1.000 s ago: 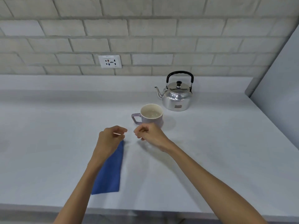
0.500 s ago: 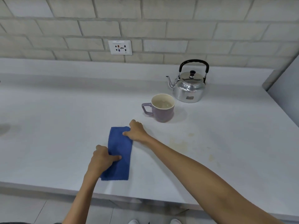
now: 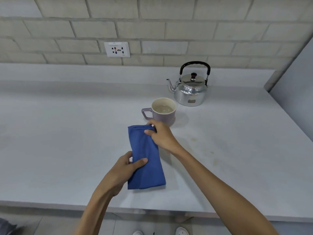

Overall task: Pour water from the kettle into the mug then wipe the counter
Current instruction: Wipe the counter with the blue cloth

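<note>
Blue folded cloth [image 3: 146,156] flat on counter [image 3: 59,141], near mug [image 3: 163,111]. Right hand [image 3: 161,135] pinches far edge; left hand [image 3: 126,168] pinches near-left edge. Mug holds water, kettle [image 3: 190,89] parked: wiping stage. Next: sweep toward right-side stains.

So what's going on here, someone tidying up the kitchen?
A person has both hands on a folded blue cloth lying on the counter: the right hand pinches its far end, the left hand grips its near side. The mug already holds water, and the kettle stands upright behind it. A few faint stains show to the right.
</note>
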Available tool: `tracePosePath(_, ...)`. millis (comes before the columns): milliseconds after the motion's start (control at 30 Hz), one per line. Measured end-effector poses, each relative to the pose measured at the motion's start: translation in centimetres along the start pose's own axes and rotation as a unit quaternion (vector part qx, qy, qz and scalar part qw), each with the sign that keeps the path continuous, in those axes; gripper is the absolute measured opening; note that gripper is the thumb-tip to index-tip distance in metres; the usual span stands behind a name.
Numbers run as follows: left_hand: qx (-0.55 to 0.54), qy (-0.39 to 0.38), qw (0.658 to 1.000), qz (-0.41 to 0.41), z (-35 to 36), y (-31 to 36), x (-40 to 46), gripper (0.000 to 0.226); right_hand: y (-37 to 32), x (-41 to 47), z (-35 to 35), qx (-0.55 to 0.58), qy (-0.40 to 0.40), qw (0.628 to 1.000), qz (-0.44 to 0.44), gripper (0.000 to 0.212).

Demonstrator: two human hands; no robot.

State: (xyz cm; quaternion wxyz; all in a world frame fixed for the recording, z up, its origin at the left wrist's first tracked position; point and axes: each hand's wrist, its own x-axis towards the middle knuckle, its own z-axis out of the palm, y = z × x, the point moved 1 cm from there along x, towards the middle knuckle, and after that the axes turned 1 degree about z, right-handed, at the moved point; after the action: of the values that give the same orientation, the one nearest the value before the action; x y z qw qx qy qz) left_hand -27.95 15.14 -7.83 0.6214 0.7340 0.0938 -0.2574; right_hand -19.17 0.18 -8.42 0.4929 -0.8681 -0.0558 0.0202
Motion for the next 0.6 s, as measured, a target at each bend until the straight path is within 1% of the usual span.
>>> tracePosePath(33, 0.007, -0.002, 1.0, -0.006, 0.7, -0.1, 0.2, 0.039, 0.5, -0.3, -0.3, -0.007, 0.006, 1.0, 0.007, 0.01)
tracePosePath(100, 0.061, 0.014, 0.998, -0.021, 1.7, -0.5, 0.7, 0.042, 1.7, -0.7, -0.3, -0.029, 0.017, 0.999, 0.023, 0.009)
tracePosePath(167, 0.135, 0.049, 0.989, -0.025, 2.3, -1.2, 1.1, 0.039, 3.0, -1.1, 0.4, -0.065, 0.017, 0.997, 0.033, 0.009)
tracePosePath(233, 0.191, 0.087, 0.978, -0.01, 2.6, -1.7, 1.3, 0.034, 3.9, -1.3, 1.5, -0.109, 0.016, 0.994, 0.028, 0.011)
tracePosePath(300, 0.254, 0.122, 0.959, 0.018, 2.4, -2.1, 1.2, 0.032, 4.3, -1.4, 2.2, -0.192, 0.046, 0.98, 0.002, 0.015)
tracePosePath(367, 0.314, 0.167, 0.933, 0.052, 2.1, -2.3, 1.1, 0.032, 4.1, -1.4, 2.9, -0.281, 0.1, 0.954, -0.029, 0.027)
tracePosePath(433, 0.353, 0.219, 0.906, 0.085, 1.7, -2.4, 1.2, 0.035, 3.2, -1.5, 3.8, -0.303, 0.133, 0.943, -0.046, 0.04)
tracePosePath(500, 0.362, 0.252, 0.887, 0.139, 1.4, -2.4, 1.7, 0.036, 2.7, -1.7, 5.2, -0.278, 0.114, 0.953, -0.044, 0.041)
tracePosePath(567, 0.378, 0.254, 0.868, 0.198, 1.2, -2.3, 2.5, 0.033, 2.8, -2.3, 6.9, -0.277, 0.067, 0.958, -0.034, 0.045)
tracePosePath(600, 0.387, 0.249, 0.861, 0.214, 1.2, -2.3, 3.0, 0.032, 3.1, -2.6, 7.5, -0.291, 0.048, 0.955, -0.03, 0.048)
